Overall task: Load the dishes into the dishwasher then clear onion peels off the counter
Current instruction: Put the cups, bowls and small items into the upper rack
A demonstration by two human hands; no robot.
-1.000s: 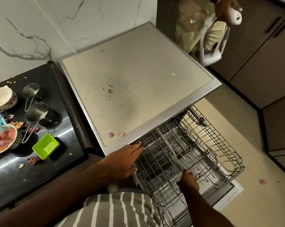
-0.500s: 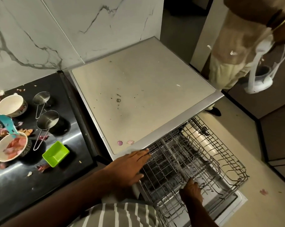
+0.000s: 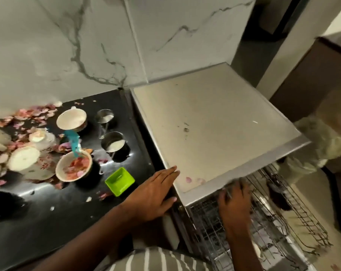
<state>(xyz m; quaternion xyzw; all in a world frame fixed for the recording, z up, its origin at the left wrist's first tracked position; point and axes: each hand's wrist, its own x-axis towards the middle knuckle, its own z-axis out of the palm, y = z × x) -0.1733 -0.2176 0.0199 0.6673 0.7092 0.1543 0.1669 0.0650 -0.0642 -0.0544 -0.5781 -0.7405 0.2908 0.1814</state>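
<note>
The open dishwasher's wire rack [image 3: 294,218] is pulled out at the lower right, below the dishwasher's grey top [image 3: 214,118]. My right hand [image 3: 234,206] lies on the rack's near wires with its fingers spread, blurred by motion. My left hand [image 3: 156,190] lies flat with straight fingers at the near left corner of the dishwasher top, holding nothing. On the black counter [image 3: 48,222] stand a bowl of onion peels [image 3: 73,167] with a teal utensil [image 3: 73,143], a white bowl [image 3: 71,119], two steel cups [image 3: 113,143] and a green square container [image 3: 119,181].
Onion peels [image 3: 28,116] litter the counter's back left among floral plates [image 3: 26,163]. Two peel bits [image 3: 189,179] lie on the dishwasher top's near edge. Another person [image 3: 326,137] stands blurred at the right. Marble wall behind, tan floor beside the rack.
The view has swung left and brought more of the counter into view. My left hand slid left off the dishwasher's front edge to its corner. My right hand moved up the rack toward that edge.
</note>
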